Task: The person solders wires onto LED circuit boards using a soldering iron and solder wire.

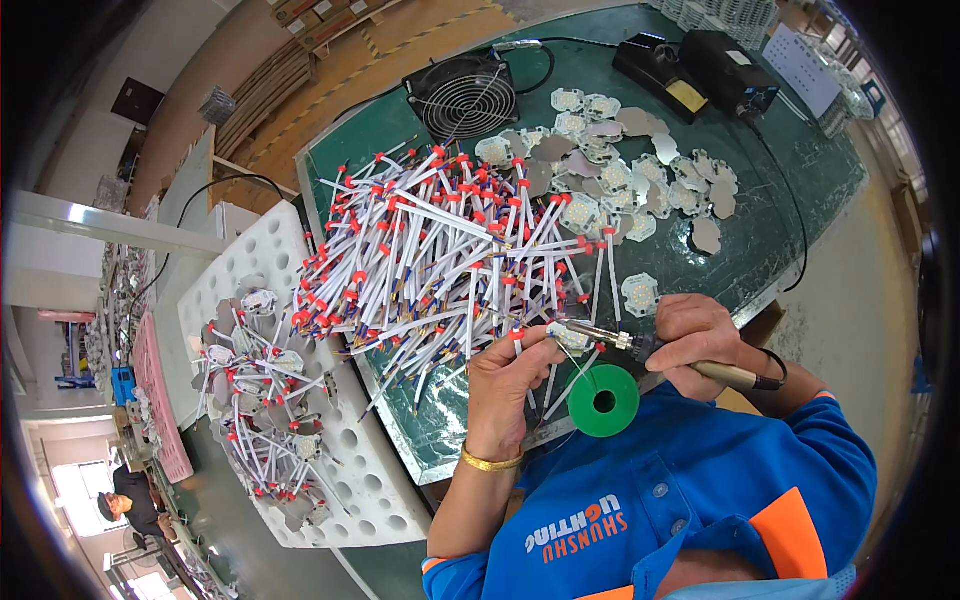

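Note:
My right hand is closed round a soldering iron, its metal tip angled left toward my left hand. My left hand pinches a white wire lead with a red ring near its end. Right at those fingertips is a small round LED board, with the iron's tip at it. A thin strand of solder runs from the board to a green spool close to my chest. Another LED board lies on the green table just beyond my right hand.
A large heap of white wire leads covers the table's left. Loose LED boards spread behind it, near a black fan and a black soldering station. Left, a white foam tray holds wired boards. Another person sits far left.

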Demonstrator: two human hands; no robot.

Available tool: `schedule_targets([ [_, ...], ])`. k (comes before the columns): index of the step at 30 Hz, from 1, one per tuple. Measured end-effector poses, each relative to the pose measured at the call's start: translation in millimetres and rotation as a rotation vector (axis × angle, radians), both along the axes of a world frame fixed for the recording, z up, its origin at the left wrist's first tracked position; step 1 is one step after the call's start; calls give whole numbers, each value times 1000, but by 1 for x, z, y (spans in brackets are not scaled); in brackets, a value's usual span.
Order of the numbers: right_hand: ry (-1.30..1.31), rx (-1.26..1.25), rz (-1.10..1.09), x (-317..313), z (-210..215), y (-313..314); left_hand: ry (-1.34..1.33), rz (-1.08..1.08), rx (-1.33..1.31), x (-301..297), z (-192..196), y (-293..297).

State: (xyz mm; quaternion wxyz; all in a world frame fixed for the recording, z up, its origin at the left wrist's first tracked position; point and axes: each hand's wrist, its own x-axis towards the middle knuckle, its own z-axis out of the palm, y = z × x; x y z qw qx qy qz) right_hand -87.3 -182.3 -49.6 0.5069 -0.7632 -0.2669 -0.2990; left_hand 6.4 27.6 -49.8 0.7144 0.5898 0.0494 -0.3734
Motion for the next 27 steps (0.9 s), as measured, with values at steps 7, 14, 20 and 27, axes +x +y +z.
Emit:
schedule_targets([
  [7,37,-72,32,-6,4,0,-13,-19,-19,-4,7,-2],
  [14,59,-131,5,-6,6,3,-56,2,3,-6,5,-1],
  [20,42,-169,5,-2,6,3,-15,7,8,-3,2,0],
  [27,68,-162,-174,8,7,4,71,1,-74,2,-5,-2],
])
